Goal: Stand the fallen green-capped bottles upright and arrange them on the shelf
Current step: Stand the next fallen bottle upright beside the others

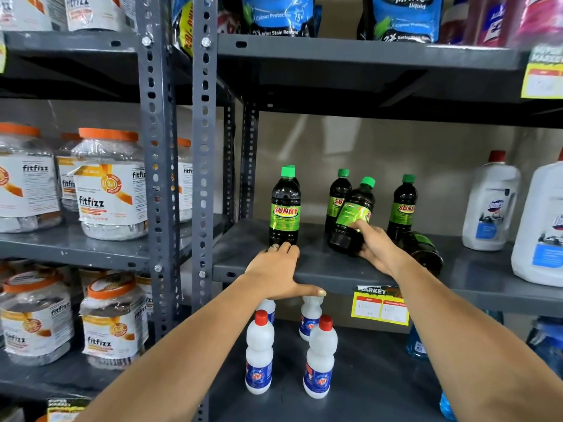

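Note:
Dark bottles with green caps and green SUNNY labels stand on the grey shelf (320, 266). One upright bottle (285, 208) is at the left, with another hidden close behind it. My left hand (278, 271) rests flat on the shelf edge just in front of it, fingers apart, holding nothing. My right hand (376, 248) grips a tilted bottle (352, 217) near its base, its cap leaning to the right. Behind it stand two upright bottles (336, 197) (403, 204). One bottle (425, 251) lies on its side behind my right wrist, base toward me.
Large white jugs (490, 205) (539, 229) with red caps stand at the shelf's right. Small white red-capped bottles (259, 351) (320, 357) stand on the shelf below. Orange-lidded jars (109, 184) fill the rack to the left. A yellow price tag (379, 306) hangs on the shelf edge.

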A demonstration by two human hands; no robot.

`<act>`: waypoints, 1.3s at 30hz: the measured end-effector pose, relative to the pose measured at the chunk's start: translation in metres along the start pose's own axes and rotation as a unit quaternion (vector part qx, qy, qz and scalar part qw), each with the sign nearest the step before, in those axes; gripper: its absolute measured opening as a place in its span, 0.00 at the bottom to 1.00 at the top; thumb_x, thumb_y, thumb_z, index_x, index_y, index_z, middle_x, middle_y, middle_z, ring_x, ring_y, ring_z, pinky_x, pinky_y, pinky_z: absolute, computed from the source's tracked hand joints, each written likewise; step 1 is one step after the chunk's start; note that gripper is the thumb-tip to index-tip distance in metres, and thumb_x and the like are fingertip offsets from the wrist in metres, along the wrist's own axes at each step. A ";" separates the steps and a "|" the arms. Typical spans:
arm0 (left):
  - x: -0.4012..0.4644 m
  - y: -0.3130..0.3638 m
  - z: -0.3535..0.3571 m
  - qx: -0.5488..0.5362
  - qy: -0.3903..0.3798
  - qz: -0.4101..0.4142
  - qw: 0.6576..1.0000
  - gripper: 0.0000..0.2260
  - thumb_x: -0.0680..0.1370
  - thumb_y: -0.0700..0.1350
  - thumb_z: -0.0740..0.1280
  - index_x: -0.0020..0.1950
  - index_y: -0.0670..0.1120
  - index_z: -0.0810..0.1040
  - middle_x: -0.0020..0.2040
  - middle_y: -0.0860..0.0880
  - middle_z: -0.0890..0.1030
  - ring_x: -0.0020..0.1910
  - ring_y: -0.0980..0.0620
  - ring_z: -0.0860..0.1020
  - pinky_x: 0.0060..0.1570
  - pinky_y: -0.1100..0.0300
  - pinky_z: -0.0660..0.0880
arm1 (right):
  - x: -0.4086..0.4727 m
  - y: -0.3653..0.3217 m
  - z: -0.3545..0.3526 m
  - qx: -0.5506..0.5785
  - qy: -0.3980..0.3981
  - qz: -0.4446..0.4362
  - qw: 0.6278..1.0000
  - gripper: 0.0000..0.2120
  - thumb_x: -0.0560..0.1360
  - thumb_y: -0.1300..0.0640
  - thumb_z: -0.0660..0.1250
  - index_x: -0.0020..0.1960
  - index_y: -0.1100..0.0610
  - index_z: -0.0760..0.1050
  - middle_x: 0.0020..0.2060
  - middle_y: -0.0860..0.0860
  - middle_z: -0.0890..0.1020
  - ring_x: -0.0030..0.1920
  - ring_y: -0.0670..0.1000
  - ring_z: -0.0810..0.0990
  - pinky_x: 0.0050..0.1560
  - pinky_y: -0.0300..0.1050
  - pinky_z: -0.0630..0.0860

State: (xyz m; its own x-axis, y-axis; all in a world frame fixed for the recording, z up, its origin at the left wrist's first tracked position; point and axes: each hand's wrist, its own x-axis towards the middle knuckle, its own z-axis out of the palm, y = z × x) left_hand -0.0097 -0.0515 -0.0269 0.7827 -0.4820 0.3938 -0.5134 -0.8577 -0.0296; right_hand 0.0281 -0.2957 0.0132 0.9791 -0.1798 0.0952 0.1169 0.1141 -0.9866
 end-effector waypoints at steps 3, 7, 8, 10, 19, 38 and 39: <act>-0.001 0.000 0.000 -0.003 0.007 0.001 1.000 0.47 0.65 0.80 0.58 0.68 0.44 0.67 0.62 0.47 0.73 0.60 0.45 0.72 0.58 0.48 0.73 | -0.001 0.002 -0.002 -0.038 -0.009 -0.024 0.999 0.09 0.75 0.59 0.66 0.55 0.54 0.75 0.55 0.54 0.83 0.55 0.52 0.81 0.55 0.50 0.77; -0.002 0.000 0.001 0.000 0.012 -0.002 1.000 0.48 0.65 0.81 0.57 0.68 0.44 0.67 0.63 0.47 0.73 0.60 0.45 0.72 0.58 0.48 0.73 | -0.002 0.003 -0.001 -0.083 -0.036 -0.033 0.995 0.18 0.74 0.65 0.64 0.63 0.57 0.74 0.51 0.47 0.83 0.50 0.43 0.78 0.51 0.41 0.70; -0.002 0.000 0.002 0.000 0.014 -0.003 1.000 0.48 0.64 0.81 0.57 0.68 0.44 0.67 0.63 0.47 0.73 0.60 0.46 0.72 0.58 0.49 0.73 | 0.000 0.004 -0.002 -0.084 -0.034 -0.033 0.995 0.19 0.73 0.66 0.63 0.63 0.57 0.74 0.51 0.48 0.82 0.51 0.44 0.77 0.56 0.44 0.67; -0.002 0.000 0.003 0.003 0.023 -0.002 1.000 0.48 0.64 0.81 0.57 0.68 0.44 0.68 0.63 0.48 0.73 0.60 0.46 0.72 0.58 0.49 0.73 | 0.003 0.006 -0.004 -0.075 -0.027 -0.035 0.996 0.19 0.71 0.69 0.62 0.60 0.57 0.74 0.52 0.51 0.82 0.55 0.51 0.77 0.65 0.52 0.64; 0.000 -0.002 0.009 0.013 0.053 0.007 0.998 0.48 0.64 0.82 0.54 0.67 0.45 0.70 0.61 0.49 0.75 0.59 0.47 0.73 0.54 0.50 0.73 | 0.008 0.010 -0.002 -0.155 -0.019 -0.104 0.982 0.31 0.65 0.72 0.73 0.64 0.56 0.69 0.54 0.53 0.81 0.57 0.53 0.78 0.59 0.45 0.68; 0.007 0.010 -0.005 0.066 -0.051 -0.004 0.997 0.55 0.62 0.83 0.43 0.70 0.43 0.69 0.66 0.45 0.70 0.63 0.43 0.68 0.54 0.46 0.71 | 0.006 0.014 -0.003 -0.207 0.001 -0.119 0.971 0.34 0.65 0.64 0.78 0.68 0.57 0.69 0.60 0.54 0.80 0.61 0.55 0.78 0.64 0.49 0.70; 0.008 0.013 -0.006 0.067 -0.054 -0.014 0.996 0.56 0.62 0.83 0.40 0.70 0.42 0.69 0.66 0.44 0.69 0.63 0.42 0.68 0.55 0.45 0.71 | 0.005 0.014 -0.003 -0.207 0.004 -0.123 0.971 0.34 0.64 0.63 0.79 0.67 0.56 0.70 0.59 0.54 0.81 0.60 0.55 0.78 0.64 0.50 0.71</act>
State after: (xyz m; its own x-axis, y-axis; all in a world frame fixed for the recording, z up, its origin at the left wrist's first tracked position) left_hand -0.0127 -0.0656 -0.0184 0.8328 -0.4687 0.2945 -0.4455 -0.8833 -0.1460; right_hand 0.0340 -0.2975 -0.0004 0.9284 -0.1603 0.3353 0.2684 -0.3349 -0.9032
